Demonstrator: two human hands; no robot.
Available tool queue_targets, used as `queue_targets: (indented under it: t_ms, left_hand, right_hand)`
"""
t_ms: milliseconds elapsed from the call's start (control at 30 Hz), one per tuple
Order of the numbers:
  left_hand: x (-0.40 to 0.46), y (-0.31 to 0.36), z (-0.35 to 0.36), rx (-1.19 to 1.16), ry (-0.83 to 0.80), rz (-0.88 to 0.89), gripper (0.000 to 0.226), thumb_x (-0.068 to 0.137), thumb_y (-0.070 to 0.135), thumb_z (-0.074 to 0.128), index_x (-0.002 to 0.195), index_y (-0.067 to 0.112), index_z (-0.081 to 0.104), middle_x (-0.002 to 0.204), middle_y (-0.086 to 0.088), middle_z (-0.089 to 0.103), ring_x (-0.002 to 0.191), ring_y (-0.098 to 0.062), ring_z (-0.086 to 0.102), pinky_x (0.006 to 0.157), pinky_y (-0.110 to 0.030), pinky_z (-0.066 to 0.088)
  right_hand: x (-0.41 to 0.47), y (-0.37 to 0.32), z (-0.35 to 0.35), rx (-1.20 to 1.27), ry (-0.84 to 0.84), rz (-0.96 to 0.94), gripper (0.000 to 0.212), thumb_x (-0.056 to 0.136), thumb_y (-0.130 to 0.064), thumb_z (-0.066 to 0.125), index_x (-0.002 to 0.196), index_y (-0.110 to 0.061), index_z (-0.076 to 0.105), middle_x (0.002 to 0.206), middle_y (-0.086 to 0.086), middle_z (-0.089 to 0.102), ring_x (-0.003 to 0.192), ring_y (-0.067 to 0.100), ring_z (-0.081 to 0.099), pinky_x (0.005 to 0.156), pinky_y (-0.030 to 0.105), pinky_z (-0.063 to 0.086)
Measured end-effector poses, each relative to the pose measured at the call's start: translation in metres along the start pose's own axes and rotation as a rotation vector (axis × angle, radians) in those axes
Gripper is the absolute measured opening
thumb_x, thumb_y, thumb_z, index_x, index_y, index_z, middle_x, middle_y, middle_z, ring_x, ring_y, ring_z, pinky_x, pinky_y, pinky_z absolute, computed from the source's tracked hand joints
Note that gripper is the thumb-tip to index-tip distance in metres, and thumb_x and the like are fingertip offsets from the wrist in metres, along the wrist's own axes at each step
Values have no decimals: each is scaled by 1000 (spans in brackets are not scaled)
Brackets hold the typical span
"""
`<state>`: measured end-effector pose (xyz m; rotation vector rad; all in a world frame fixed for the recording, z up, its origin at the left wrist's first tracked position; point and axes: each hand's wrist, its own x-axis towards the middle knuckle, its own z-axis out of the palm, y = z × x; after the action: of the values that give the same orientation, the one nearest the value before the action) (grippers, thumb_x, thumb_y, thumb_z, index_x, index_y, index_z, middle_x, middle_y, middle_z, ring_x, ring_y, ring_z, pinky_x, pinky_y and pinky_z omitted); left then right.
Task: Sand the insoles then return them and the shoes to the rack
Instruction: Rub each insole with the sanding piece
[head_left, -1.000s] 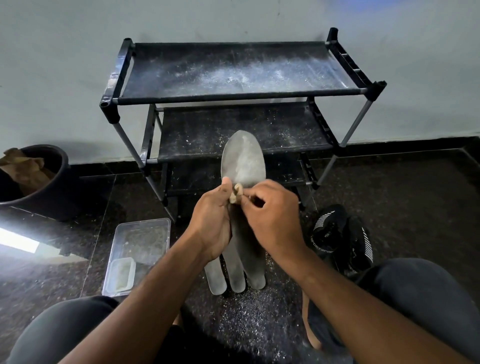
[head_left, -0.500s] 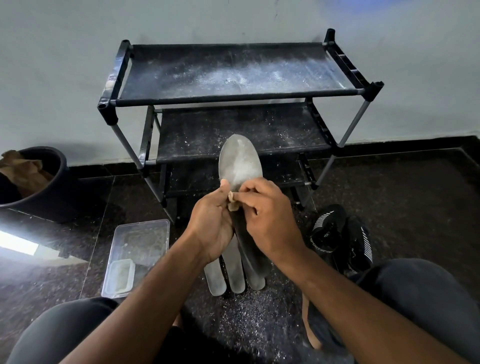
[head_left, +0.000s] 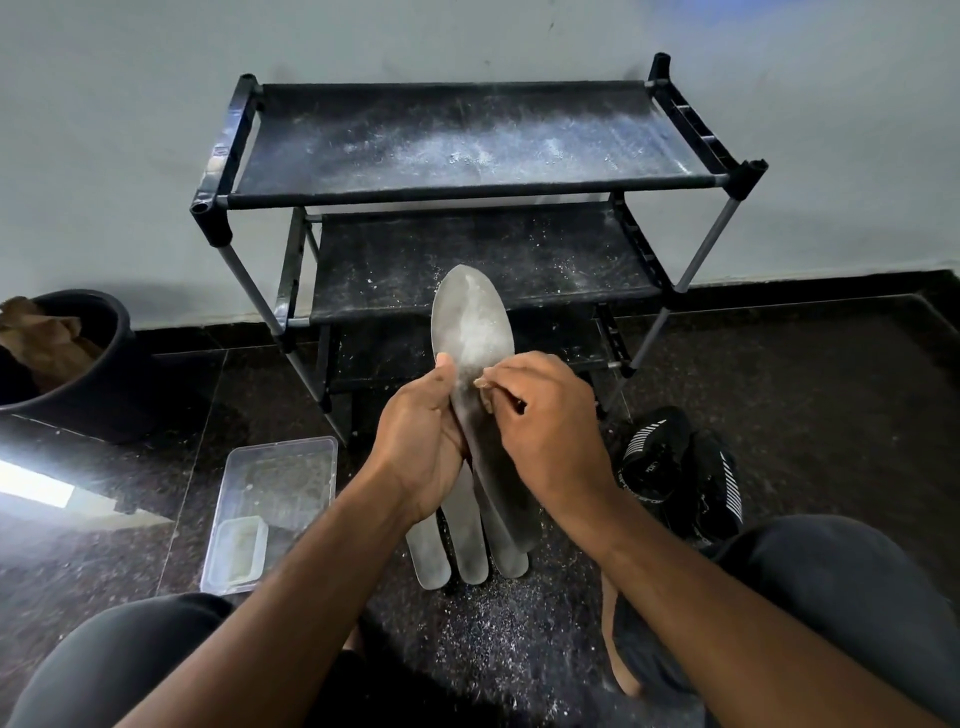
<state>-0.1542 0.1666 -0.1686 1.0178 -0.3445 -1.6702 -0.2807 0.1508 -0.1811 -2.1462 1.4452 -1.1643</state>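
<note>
We grip a dusty grey insole (head_left: 471, 332) upright in our left hand (head_left: 423, 441), toe overlapping the shoe rack (head_left: 467, 192) middle shelf edge; our right hand (head_left: 545, 431) pinches tan sandpaper (head_left: 482, 385) against it. Three insoles (head_left: 457, 551) lie below, black shoes (head_left: 675, 483) just right

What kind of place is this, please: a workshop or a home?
Probably a corner of a home, used for shoe care; I cannot be sure. The person sits on a dark polished floor by a plain wall, facing a small black shoe rack. Black shoes and loose insoles lie beside them.
</note>
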Motion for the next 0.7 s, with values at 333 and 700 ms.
queue_targets:
  t_ms: [333,700]
  left_hand:
    - [3,-1,-5,-28,25,-12,52,113,33,39,128,-11,62,118,-26,72,108,-28,73,98,-35,59]
    - [3,7,-4,-97,-33,-38,52,113,36,35,129,-7,61,125,-22,70,114,-26,71,88,-32,62]
  right_hand:
    - [0,3,1,3,-68,-35,9,90,-2,67,95,-1,75,93,4,66,92,17,60,81,25,50]
    - [-11,-10,7,-36,-78,-61,19,93,-5,65,110,-3,72,101,2,68,98,16,57,89,25,50]
